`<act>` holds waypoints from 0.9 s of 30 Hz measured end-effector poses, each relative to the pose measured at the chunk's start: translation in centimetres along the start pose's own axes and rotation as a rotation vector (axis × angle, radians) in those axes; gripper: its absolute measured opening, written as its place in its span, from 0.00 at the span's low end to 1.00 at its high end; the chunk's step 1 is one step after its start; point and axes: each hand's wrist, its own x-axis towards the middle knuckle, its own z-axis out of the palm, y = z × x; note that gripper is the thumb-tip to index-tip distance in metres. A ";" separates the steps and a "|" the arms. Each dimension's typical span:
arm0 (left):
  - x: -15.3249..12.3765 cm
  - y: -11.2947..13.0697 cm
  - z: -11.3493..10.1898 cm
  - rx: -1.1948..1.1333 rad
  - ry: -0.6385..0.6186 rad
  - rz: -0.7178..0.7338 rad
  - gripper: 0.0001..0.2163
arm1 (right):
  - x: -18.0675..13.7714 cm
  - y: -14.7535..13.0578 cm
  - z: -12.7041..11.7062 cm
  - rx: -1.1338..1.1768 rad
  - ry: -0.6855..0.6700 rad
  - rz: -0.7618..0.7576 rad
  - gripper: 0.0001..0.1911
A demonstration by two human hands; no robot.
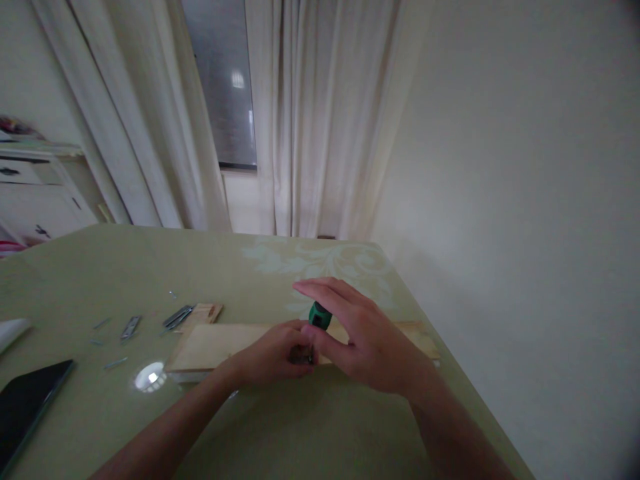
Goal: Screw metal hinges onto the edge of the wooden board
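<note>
A light wooden board (220, 345) lies flat on the green table (125, 267). My left hand (275, 357) rests on the board's middle with its fingers pinched round a small dark part I cannot make out. My right hand (363, 337) sits just to the right of the left hand. Its thumb and lower fingers wrap a screwdriver with a green and black handle (319, 315), and its upper fingers stretch out above the handle. The screwdriver stands over the spot that my left hand pinches. Its tip is hidden behind my fingers.
Metal brackets (177, 317) and loose screws (115, 363) lie left of the board, beside a small wooden block (207, 311). A dark phone or tablet (25, 403) lies at the front left edge. Curtains and a window stand behind the table, with a wall to the right.
</note>
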 end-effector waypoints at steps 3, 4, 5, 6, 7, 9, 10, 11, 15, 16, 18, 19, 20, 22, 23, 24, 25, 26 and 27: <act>0.2 0.1 -0.2 0.013 -0.018 0.001 0.04 | -0.1 1.0 -2.0 0.260 -0.183 0.015 0.33; 0.2 0.1 -0.3 0.019 -0.018 -0.006 0.05 | -0.1 1.4 -2.3 0.322 -0.214 0.022 0.32; 0.3 0.1 -0.3 0.020 -0.019 -0.010 0.06 | 0.1 1.7 -2.3 0.361 -0.220 0.024 0.30; 0.3 0.1 -0.3 0.020 -0.018 -0.010 0.06 | 0.2 1.8 -2.0 0.363 -0.196 0.024 0.27; 0.3 0.0 -0.3 0.021 -0.018 -0.005 0.06 | 0.3 1.7 -1.5 0.317 -0.143 0.033 0.24; 0.3 0.0 -0.2 0.027 -0.017 0.007 0.06 | 0.3 0.9 0.1 0.088 0.022 0.102 0.14; 0.2 0.0 -0.1 0.030 -0.012 0.007 0.06 | 0.3 0.3 0.9 -0.073 0.102 0.171 0.10; 0.1 0.0 -0.1 0.028 -0.003 0.003 0.06 | 0.2 -0.4 1.7 -0.229 0.172 0.232 0.07; -0.1 0.3 0.2 -0.007 0.027 -0.015 0.05 | 0.0 -2.4 3.2 -0.470 0.164 0.215 0.08; -0.1 0.3 0.1 -0.009 0.023 -0.015 0.05 | 0.0 -2.4 2.9 -0.431 0.142 0.199 0.13; -0.1 0.2 0.1 -0.004 0.009 -0.007 0.05 | -0.1 -1.6 1.7 -0.270 0.092 0.166 0.24; 0.0 0.2 0.0 -0.003 0.005 -0.003 0.05 | -0.2 -1.0 0.9 -0.163 0.059 0.137 0.28; 0.0 0.1 0.0 -0.004 0.000 0.001 0.04 | -0.2 -0.4 0.1 -0.057 0.024 0.105 0.29; 0.1 -0.1 -0.1 -0.002 -0.008 0.000 0.04 | -0.3 0.9 -1.4 0.111 -0.063 0.050 0.30; 0.1 -0.1 -0.2 0.002 -0.013 -0.005 0.04 | -0.3 1.3 -1.8 0.171 -0.091 0.035 0.29; 0.1 -0.2 -0.2 0.008 -0.017 -0.009 0.05 | -0.2 1.6 -2.0 0.215 -0.098 0.030 0.26; 0.1 -0.2 -0.3 0.012 -0.020 -0.010 0.05 | -0.1 1.7 -1.9 0.236 -0.085 0.036 0.22; 0.1 -0.2 -0.3 0.016 -0.020 -0.006 0.05 | 0.0 1.6 -1.6 0.225 -0.049 0.057 0.18; 0.1 -0.2 -0.3 0.015 -0.017 0.001 0.05 | 0.1 1.3 -0.9 0.178 0.005 0.089 0.13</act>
